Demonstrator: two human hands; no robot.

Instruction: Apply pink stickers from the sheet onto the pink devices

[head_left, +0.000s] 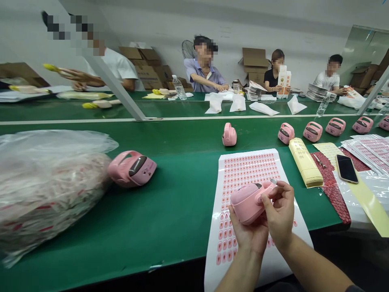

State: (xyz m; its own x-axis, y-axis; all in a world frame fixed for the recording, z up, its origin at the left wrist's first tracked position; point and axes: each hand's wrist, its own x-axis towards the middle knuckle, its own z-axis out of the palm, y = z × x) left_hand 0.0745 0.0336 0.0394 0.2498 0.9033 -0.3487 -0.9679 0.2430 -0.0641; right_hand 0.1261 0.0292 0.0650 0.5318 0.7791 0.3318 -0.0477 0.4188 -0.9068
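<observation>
Head view: the person's left hand (pixel 246 237) cradles a pink plastic handheld unit (pixel 247 202) from below, fingers (pixel 235 221) closed around its underside. The right hand (pixel 280 213) grips the unit's upper end, fingers (pixel 273 190) pinched shut against it. The unit is held over a white sheet (pixel 213 263) printed with rows of small pink labels, which lies on the green-topped table (pixel 170 231). A row of matching pink units (pixel 286 133) stands beyond the sheet. Another pink unit (pixel 132 168) sits to the left, touching a clear plastic bag (pixel 45 190) of printed material. To the right are a stack of yellow cards (pixel 305 162), tweezers (pixel 319 161) on a red printed sheet (pixel 330 190), and a smartphone (pixel 347 168). Co-workers (pixel 203 67) sit across the table.
</observation>
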